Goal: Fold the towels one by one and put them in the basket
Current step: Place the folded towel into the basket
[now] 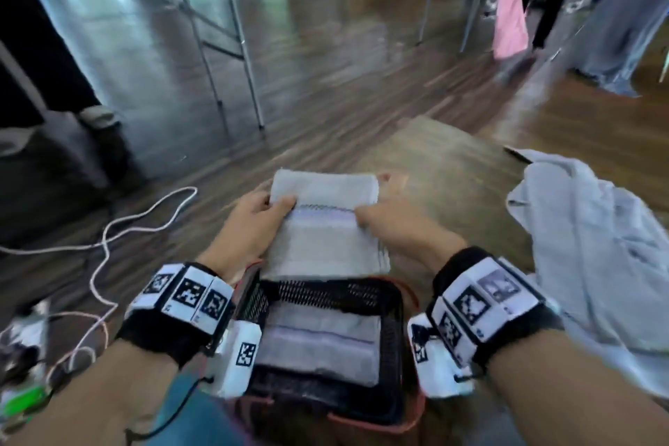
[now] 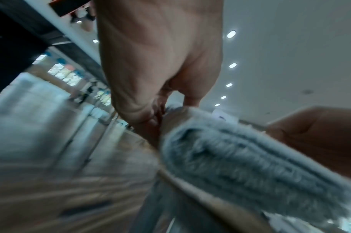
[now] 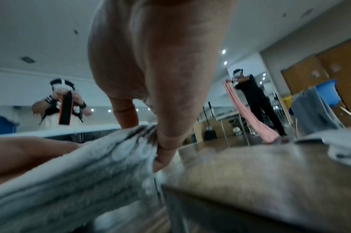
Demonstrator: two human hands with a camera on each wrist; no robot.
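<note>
- Closest to us sits the black mesh basket (image 1: 392, 322), and everything else is easiest to place off it. Down inside we can already see one folded towel (image 1: 318, 348) lying flat, so our guess is the job's partway through.
- Right above the basket's far rim we're holding a second grey towel (image 1: 325, 224), folded into a tidy rectangle with its striped band facing up. Keeping it flat and level like that probably stops the fold from flopping open on the way in.
- Our left hand (image 1: 249, 224) grips the towel's left edge, thumb on top and fingers tucked under. The left wrist view shows the same pinch on the thick folded edge (image 2: 240, 159).
- Our right hand (image 1: 394, 224) does the same on the right edge, thumb pressed on the band, a fingertip poking out past the far corner. So the towel spans between both hands, neither one free.
- Off to the basket's right, on the wooden table (image 1: 452, 163), lies a loose heap of pale cloth (image 1: 593, 257), likely the next ones to fold.
- Further out past the basket: white cables (image 1: 108, 228) on the floor at left, folding table legs, and clothes hanging at far right.
</note>
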